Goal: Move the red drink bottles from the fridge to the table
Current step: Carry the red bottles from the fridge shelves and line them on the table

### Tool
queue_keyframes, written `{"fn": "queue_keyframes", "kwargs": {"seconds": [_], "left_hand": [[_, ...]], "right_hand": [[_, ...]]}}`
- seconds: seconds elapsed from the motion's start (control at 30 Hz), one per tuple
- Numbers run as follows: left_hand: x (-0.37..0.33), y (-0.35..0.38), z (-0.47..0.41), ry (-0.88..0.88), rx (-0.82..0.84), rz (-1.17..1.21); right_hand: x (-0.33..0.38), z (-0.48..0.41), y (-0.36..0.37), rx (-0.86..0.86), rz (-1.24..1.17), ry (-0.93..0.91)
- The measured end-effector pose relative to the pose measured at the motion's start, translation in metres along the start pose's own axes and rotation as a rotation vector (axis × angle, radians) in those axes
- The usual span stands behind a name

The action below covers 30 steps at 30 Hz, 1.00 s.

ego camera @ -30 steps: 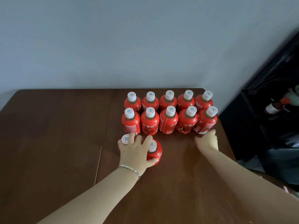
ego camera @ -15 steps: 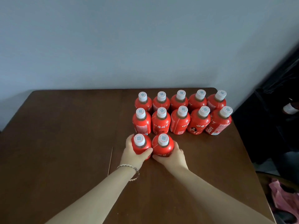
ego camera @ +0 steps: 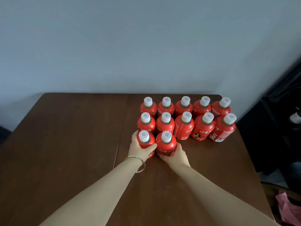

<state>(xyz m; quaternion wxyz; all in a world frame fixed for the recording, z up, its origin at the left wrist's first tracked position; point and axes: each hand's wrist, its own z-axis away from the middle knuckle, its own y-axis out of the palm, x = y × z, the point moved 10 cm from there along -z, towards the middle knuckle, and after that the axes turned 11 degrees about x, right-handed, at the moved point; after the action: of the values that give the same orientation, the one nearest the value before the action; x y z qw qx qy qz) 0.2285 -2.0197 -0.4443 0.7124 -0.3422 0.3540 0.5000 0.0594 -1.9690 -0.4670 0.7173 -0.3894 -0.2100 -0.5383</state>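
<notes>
Several red drink bottles with white caps stand upright in two rows (ego camera: 184,126) on the right half of the dark wooden table (ego camera: 65,144). Two more stand in front of them at the left end. My left hand (ego camera: 140,148) grips the left front bottle (ego camera: 145,141) round its body. My right hand (ego camera: 176,154) grips the right front bottle (ego camera: 166,144) from its lower right side. Both bottles stand on the table, touching each other and the row behind.
A grey wall runs behind the table. Dark furniture (ego camera: 280,128) fills the right edge, with a white-capped object (ego camera: 295,117) in it. Pink cloth (ego camera: 288,209) lies on the floor at the lower right. A seam (ego camera: 120,136) runs down the tabletop.
A second ago my left hand covered both front bottles from above and my right hand rested by the row's right end. Now each hand grips one front bottle, pushed up against the row.
</notes>
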Motion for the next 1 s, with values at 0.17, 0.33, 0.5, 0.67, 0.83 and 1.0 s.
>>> {"fn": "queue_keyframes", "kwargs": {"seconds": [0.17, 0.33, 0.5, 0.67, 0.83, 1.0], "left_hand": [[0.001, -0.003, 0.012, -0.12, -0.058, -0.1], [0.003, 0.022, 0.056, -0.327, 0.151, -0.619], [-0.017, 0.048, 0.099, -0.18, 0.371, -1.078], [-0.055, 0.068, 0.139, 0.083, 0.431, -1.321], [-0.085, 0.111, 0.199, 0.381, 0.537, -1.462], [-0.089, 0.196, 0.307, 0.636, 0.715, -1.478]], "right_hand": [[-0.008, 0.009, 0.016, 0.156, 0.151, 0.117], [-0.016, 0.04, 0.024, 0.318, 0.352, 0.112], [-0.014, 0.089, 0.016, 0.329, 0.369, 0.139], [-0.005, 0.15, -0.005, 0.186, 0.285, 0.158], [-0.018, 0.243, -0.03, -0.013, 0.196, 0.178], [-0.067, 0.373, -0.067, -0.283, 0.166, 0.218]]}}
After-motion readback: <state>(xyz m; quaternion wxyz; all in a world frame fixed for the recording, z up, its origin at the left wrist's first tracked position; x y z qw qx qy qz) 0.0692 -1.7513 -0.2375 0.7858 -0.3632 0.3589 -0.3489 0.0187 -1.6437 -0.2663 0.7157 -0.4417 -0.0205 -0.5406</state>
